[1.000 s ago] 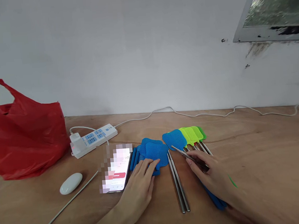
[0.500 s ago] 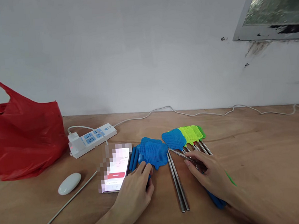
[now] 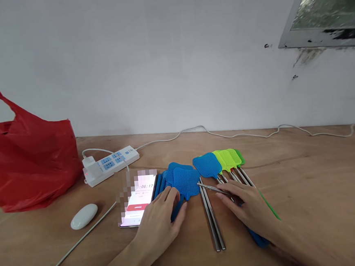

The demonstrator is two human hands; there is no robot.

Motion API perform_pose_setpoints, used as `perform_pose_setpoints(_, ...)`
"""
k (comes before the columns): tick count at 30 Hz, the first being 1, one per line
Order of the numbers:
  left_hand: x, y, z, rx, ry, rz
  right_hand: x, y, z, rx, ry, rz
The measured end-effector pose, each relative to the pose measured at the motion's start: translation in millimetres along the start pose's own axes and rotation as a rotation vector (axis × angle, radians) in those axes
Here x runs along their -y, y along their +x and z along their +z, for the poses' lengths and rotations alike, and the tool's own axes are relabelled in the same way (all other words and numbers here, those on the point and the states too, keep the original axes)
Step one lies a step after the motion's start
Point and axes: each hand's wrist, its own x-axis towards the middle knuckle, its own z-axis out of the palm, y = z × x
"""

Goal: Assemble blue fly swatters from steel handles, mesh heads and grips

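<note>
My left hand [image 3: 160, 220] curls over the blue handle of a blue mesh fly swatter [image 3: 186, 180], its thumb and fingers on either side. Another blue swatter lies partly under that one, and blue handles lie beside the phone. My right hand [image 3: 247, 203] pinches a slim metal rod [image 3: 211, 187], whose thin end points left; its other end is hidden by the fingers. Two metal rods [image 3: 212, 216] lie side by side between my hands. Behind my right hand fan out a blue swatter [image 3: 207, 165], yellow-green swatters [image 3: 227, 160] and a green one. A blue handle [image 3: 259, 239] shows under my right wrist.
A lit phone [image 3: 139, 197] lies left of the swatters. Farther left are a white power strip [image 3: 112, 166], a white oval mouse-like object [image 3: 84, 216], a cable [image 3: 72, 248] and a red plastic bag [image 3: 32, 161]. Another cable [image 3: 236, 135] runs along the wall.
The thin end of the rod in my right hand has dropped slightly and moved left. My left thumb has spread away from the fingers, showing more of the blue handle.
</note>
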Motion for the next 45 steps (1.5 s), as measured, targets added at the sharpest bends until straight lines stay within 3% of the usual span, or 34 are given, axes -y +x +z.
perform_pose_setpoints(6, -8.8, -3.3, -6.3, 0.004, -0.123, 0.124, 0.1, -0.8, 1.5, 0.057, -0.088, -0.216)
perform_pose_setpoints(16, -12.4, -8.1, 5.7, 0.098, 0.018, 0.352, 19.6, -8.0, 12.1, 0.133, -0.086, -0.311)
perform_pose_setpoints(23, -13.6, -3.7, -13.7, 0.183, -0.026, 0.267, 27.7, -4.2, -9.0, 0.245, -0.159, -0.264)
perform_pose_setpoints(27, -8.4, -7.5, -24.6, 0.180, -0.079, 0.190, 21.4, -9.4, -25.1, 0.211, -0.191, -0.229)
perform_pose_setpoints(30, -5.5, -13.5, -25.1, 0.183, -0.091, 0.222, 15.8, -17.0, -31.0, 0.252, -0.205, -0.225)
perform_pose_setpoints(40, -14.0, -17.4, -31.7, 0.253, -0.126, 0.215, 10.7, -21.4, -41.8, 0.279, -0.269, -0.220)
perform_pose_setpoints(45, -15.9, -17.6, -22.8, 0.232, -0.100, 0.203, 35.4, -17.3, -28.2, 0.235, -0.285, -0.228)
